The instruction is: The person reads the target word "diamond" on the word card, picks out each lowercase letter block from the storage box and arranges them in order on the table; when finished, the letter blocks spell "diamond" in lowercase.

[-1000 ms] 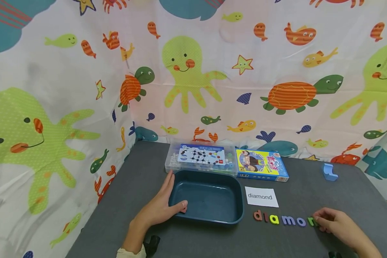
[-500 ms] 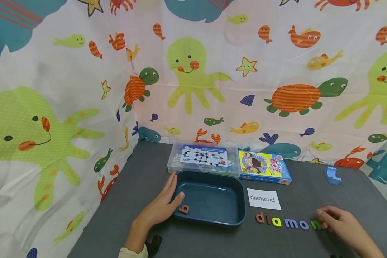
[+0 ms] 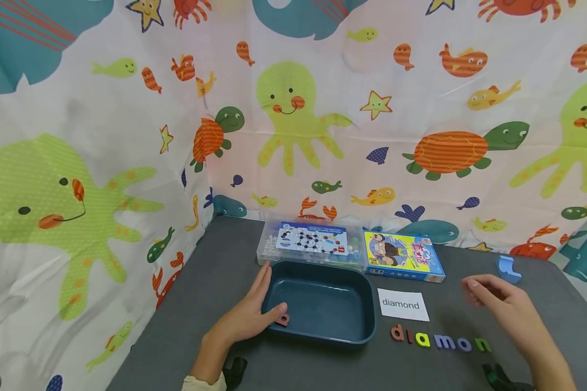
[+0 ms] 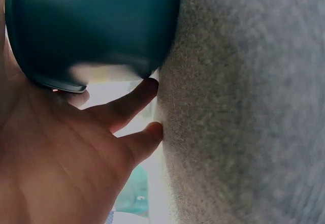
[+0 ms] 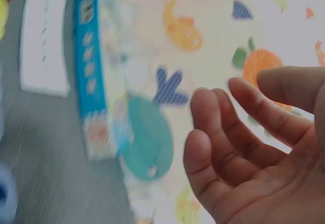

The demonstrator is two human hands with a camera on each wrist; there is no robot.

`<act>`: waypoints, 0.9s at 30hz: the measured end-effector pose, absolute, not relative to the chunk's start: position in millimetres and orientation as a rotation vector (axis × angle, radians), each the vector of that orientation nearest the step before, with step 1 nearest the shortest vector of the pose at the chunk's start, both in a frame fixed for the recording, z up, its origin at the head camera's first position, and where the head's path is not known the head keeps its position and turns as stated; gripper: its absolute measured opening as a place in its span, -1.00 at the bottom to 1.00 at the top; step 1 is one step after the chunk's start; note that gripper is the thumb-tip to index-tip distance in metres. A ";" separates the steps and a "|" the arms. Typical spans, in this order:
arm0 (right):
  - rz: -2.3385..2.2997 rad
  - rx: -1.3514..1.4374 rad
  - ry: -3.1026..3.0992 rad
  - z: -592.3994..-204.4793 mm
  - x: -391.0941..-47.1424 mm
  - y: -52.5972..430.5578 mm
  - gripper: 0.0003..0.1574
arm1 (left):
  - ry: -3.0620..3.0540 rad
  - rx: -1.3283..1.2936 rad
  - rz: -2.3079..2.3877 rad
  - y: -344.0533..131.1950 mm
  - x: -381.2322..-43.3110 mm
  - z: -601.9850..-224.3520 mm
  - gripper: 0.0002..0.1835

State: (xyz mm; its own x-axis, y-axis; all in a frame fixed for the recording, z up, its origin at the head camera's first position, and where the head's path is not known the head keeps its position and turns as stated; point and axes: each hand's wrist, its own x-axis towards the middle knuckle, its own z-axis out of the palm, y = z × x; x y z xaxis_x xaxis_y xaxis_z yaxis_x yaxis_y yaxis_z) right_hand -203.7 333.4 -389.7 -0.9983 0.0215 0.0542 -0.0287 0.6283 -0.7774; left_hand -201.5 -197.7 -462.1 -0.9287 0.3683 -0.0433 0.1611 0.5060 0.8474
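My left hand (image 3: 244, 309) holds the left side of a dark teal tray (image 3: 323, 338), thumb over the rim and straight fingers along the outer wall. Close by the thumb, a reddish-brown letter piece (image 3: 282, 320) lies inside the tray, partly covered. In the left wrist view, two fingertips reach down to the grey cloth beside the tray wall (image 4: 101, 26). My right hand (image 3: 506, 304) is in the air over the right side, fingers loosely bent and nothing between them. Below it lies a row of letters: a brown d (image 3: 397, 333), a thin brown stroke, a yellow a, purple m and o, and a green n (image 3: 482, 344).
A white card (image 3: 403, 304) printed "diamond" lies above the letters. Behind the tray are a clear plastic case (image 3: 264, 247) and a yellow-and-blue box (image 3: 403, 255). A blue curved block (image 3: 509, 270) sits at back right, and a sea-animal curtain (image 3: 342, 81) hangs behind the table.
My right hand has left the green n and moved up and away from the row. My left thumb lifted, then lowered over the letter in the tray. The view shifted slightly.
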 end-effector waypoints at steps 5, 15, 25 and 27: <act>1.470 0.237 -2.582 -374.3 -215.6 305.1 -0.58 | 2.498 0.405 1.391 -200.9 -202.0 -460.7 0.30; 1.776 0.698 -2.374 -351.7 -247.5 250.1 -0.59 | 2.462 0.448 1.413 -203.0 -203.3 -465.3 0.47; 1.978 1.049 -2.239 -346.4 -284.4 188.4 -0.53 | 2.474 0.416 1.405 -200.2 -201.7 -464.0 0.46; 2.004 1.097 -2.203 -346.2 -290.0 175.9 -0.51 | 2.474 0.415 1.408 -200.3 -201.9 -463.4 0.46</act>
State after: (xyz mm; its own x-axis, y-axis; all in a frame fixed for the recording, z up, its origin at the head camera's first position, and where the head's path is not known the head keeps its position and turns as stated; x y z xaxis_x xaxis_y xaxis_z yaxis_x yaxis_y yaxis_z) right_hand -290.0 175.9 -346.2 -0.7604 -0.5004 0.4140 -0.4595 -0.0359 -0.8874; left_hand -201.9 -200.3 -463.4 -0.9242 0.3720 -0.0861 0.1159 0.4882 0.8650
